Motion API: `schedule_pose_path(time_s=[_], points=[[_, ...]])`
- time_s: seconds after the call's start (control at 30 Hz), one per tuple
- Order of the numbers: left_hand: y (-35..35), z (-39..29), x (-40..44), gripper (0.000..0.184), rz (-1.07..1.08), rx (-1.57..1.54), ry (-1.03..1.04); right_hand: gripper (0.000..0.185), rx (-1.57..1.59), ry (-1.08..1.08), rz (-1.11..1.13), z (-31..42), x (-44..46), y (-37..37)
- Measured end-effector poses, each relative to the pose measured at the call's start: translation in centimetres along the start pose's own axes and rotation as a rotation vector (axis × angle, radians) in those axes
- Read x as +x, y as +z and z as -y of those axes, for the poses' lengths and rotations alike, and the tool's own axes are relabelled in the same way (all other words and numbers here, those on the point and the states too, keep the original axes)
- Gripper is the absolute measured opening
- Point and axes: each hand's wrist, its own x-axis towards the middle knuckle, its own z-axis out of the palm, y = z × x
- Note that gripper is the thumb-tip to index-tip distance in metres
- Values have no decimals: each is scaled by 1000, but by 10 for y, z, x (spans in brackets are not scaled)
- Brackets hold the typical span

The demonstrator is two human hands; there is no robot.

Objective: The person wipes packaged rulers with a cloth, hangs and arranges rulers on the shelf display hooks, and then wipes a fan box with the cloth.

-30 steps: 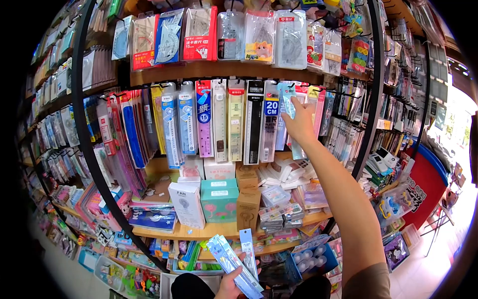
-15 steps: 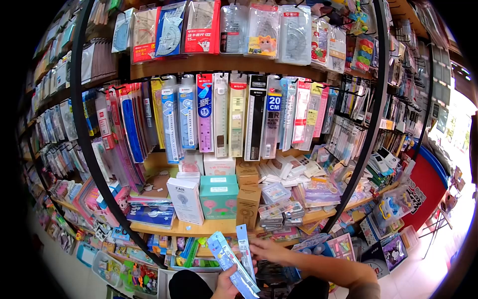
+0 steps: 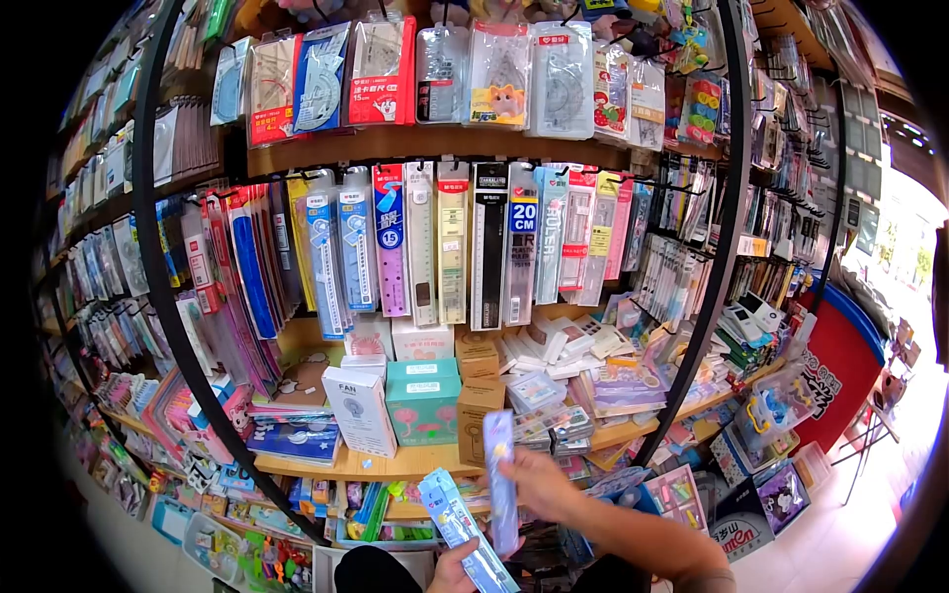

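Note:
Low in front of me, my left hand [image 3: 457, 570] is closed around a small stack of slim light-blue ruler packs [image 3: 463, 529], tilted with their tops to the upper left. My right hand [image 3: 536, 486] grips a single lavender-blue ruler pack [image 3: 501, 474] by its right edge, nearly upright and a little blurred. The two lots are side by side, and the single pack's lower end lies close to the stack. Behind the right hand's pack stands a brown box [image 3: 478, 420] on the wooden shelf [image 3: 386, 463].
Packaged rulers [image 3: 489, 252] hang on hooks in the middle row, with set-square packs [image 3: 381, 74] above. A white fan box [image 3: 361, 413] and a green box [image 3: 423, 400] stand on the shelf. Black posts [image 3: 158, 247] frame it. Bins of toys [image 3: 213, 539] sit lower left.
My right hand has drawn one pack up and away from the stack, and it now stands apart, showing its lavender side. My left hand with the stack is slightly lower. The view has shifted a little.

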Motion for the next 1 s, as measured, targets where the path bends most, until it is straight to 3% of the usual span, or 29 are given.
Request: schedule_pose_path(time_s=[0.07,0.1,0.2,0.37,0.47,0.57,0.9,1.0], points=[[12,3,1,60,239,-75,5,12,-25,-214,-86,40,20,-13],[11,8,0,59,110,-26,84,8,-71,-349,-137,69,26,-14],[-30,11,12,52,102,65,9,19,-320,-708,-415,154,50,-13],[-31,6,13,38,44,77,11,37,-648,-1005,-576,247,63,18],[-24,5,9,35,6,59,38,39,-944,-1379,-661,275,100,4],[-23,3,8,34,-3,42,36,40,-1104,-1172,-746,281,87,28],[-18,-1,5,32,-24,38,83,40,-1132,-1065,-714,274,93,28],[-5,-2,3,24,-93,-15,44,47,-1216,-978,-699,272,95,29]])
